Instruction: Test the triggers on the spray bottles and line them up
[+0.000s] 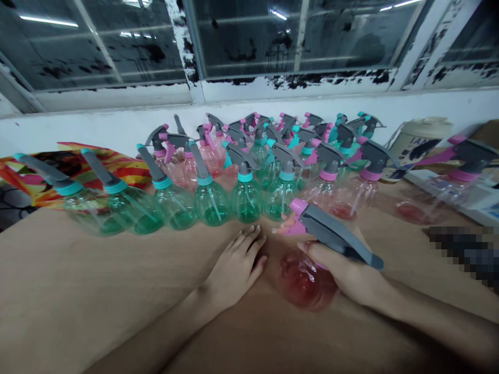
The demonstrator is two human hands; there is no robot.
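My right hand point(346, 270) is wrapped round the neck of a spray bottle point(306, 283) with a clear body, reddish base, pink collar and grey trigger head. The bottle leans, its pink nozzle pointing left and away from me. My left hand point(237, 265) lies flat on the table, fingers stretched forward, holding nothing. Just beyond it stand green spray bottles point(247, 202) with teal collars, in a row running left. Pink-collared spray bottles point(360, 189) continue the row to the right.
More spray bottles point(259, 150) crowd behind the row, near the wall. A colourful bag point(128, 169) lies at the left. At the right stand a cream container point(421, 137) and white boxes point(475, 202); a dark, pixelated object point(463, 254) lies nearer. The wooden table point(97, 296) spreads in front.
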